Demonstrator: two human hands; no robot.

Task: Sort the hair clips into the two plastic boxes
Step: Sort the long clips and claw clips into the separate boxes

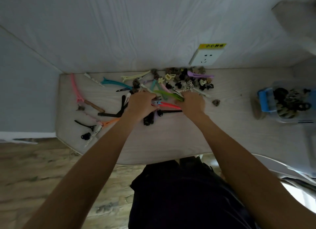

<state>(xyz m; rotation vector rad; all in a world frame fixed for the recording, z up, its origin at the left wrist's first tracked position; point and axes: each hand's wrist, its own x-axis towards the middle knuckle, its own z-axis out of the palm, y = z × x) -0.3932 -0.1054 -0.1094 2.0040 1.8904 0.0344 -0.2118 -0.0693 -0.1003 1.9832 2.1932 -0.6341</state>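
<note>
Many hair clips lie scattered on a pale wooden table (171, 140), thickest in a pile (181, 80) against the back wall. My left hand (142, 104) grips a small bunch of long clips, among them a blue one (156, 102) and a red one (171, 105). My right hand (191, 103) has its fingers curled on a long green clip (168, 93). A clear plastic box (287, 104) with a blue latch stands at the far right, holding several dark claw clips. A second box does not show.
Long clips lie at the left: pink (75, 87), teal (114, 83), orange (109, 122) and black (83, 123). A wall socket (206, 56) with a yellow label sits above the pile. The table's left edge drops to the floor (34, 169). My dark trousers (179, 194) are below.
</note>
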